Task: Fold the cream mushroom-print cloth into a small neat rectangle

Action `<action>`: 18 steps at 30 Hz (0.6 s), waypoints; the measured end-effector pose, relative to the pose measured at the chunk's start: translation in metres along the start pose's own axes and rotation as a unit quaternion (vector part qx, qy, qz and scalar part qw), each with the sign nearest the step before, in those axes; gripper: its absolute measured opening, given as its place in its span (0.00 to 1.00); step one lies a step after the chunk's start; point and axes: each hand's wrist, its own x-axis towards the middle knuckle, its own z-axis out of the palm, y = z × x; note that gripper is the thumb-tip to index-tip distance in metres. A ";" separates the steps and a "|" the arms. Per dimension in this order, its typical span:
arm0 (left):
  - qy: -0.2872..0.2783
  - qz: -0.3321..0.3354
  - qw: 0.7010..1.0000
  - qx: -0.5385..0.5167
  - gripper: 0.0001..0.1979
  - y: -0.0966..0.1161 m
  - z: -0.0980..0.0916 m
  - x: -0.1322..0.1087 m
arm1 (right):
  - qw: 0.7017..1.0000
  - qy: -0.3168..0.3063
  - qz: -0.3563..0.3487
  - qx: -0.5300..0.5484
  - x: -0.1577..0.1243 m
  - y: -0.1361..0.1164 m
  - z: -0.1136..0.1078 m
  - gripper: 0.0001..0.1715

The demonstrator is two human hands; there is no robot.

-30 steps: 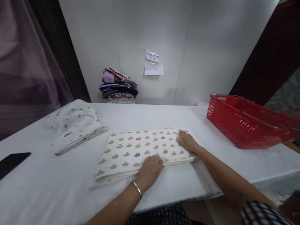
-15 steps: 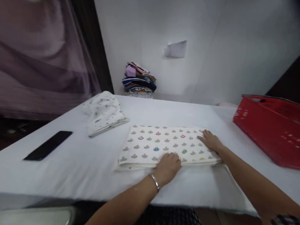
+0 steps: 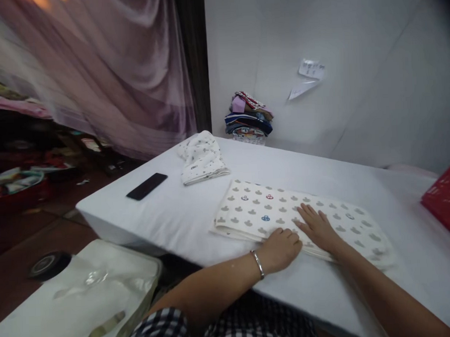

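Note:
A cream cloth (image 3: 249, 204) printed with grey shapes and a few coloured ones lies folded in a long strip on the white table (image 3: 190, 229). My left hand (image 3: 281, 249), with a silver bracelet at the wrist, rests on the cloth's near edge, its fingers close together and curled over it; whether it pinches the edge is hidden. My right hand (image 3: 317, 228) lies flat on the middle of the cloth, fingers spread. Another folded white patterned cloth (image 3: 204, 159) sits farther back, its rear part loosely heaped.
A black phone (image 3: 147, 186) lies at the table's left. Stacked folded fabrics (image 3: 248, 117) stand by the wall. A red basket (image 3: 446, 198) is at the right edge. A plastic-covered pale surface (image 3: 85, 294) is at lower left. Pink curtains (image 3: 131, 68) hang behind.
The view has turned left. My right hand has moved from the cloth's right end to its middle, nearer my left hand. More cloth now extends to the right of my right hand.

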 end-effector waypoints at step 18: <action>-0.048 -0.129 0.989 0.048 0.08 -0.047 -0.032 -0.060 | 0.985 -0.061 -0.149 0.065 -0.010 -0.073 -0.026 0.35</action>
